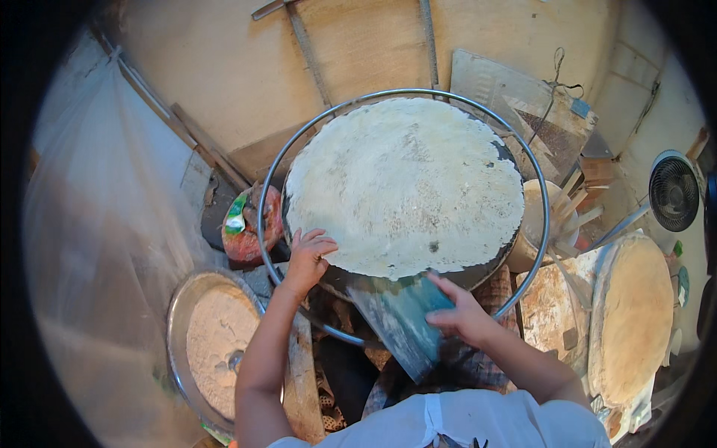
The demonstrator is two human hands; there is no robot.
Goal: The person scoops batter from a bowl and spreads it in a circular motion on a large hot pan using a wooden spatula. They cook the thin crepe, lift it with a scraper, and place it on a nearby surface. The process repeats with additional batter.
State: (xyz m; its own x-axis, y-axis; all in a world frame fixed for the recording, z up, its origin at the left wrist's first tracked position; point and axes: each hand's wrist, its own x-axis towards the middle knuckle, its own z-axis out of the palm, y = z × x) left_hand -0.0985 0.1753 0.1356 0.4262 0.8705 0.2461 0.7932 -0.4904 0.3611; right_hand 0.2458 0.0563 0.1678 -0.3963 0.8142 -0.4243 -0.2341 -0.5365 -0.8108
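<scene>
seen from above, a person in a white top bends over a large round dark griddle [499,257] covered almost to its edge by a thin pale sheet of batter [403,183], with a thin grey metal hoop [539,179] ringing the griddle. the left hand [308,257] rests on the near-left edge of the griddle, fingers curled down over the rim of the pale sheet, closed loosely on nothing that can be made out. the right hand [459,312] grips the upper end of a flat blue-green scraper blade [399,317], smeared white, which slants down and to the left just below the griddle's near edge, its top corner touching the dark rim. to the left, low in the frame, stands a round metal basin of pale tan flour or batter [216,343]; a red and green plastic bag [243,228] lies beside the hoop. at right are a round tan woven tray [635,317], a tub holding wooden sticks [556,213] and a small grey electric fan [674,192]. a clear plastic sheet [104,194] hangs on the left.
</scene>
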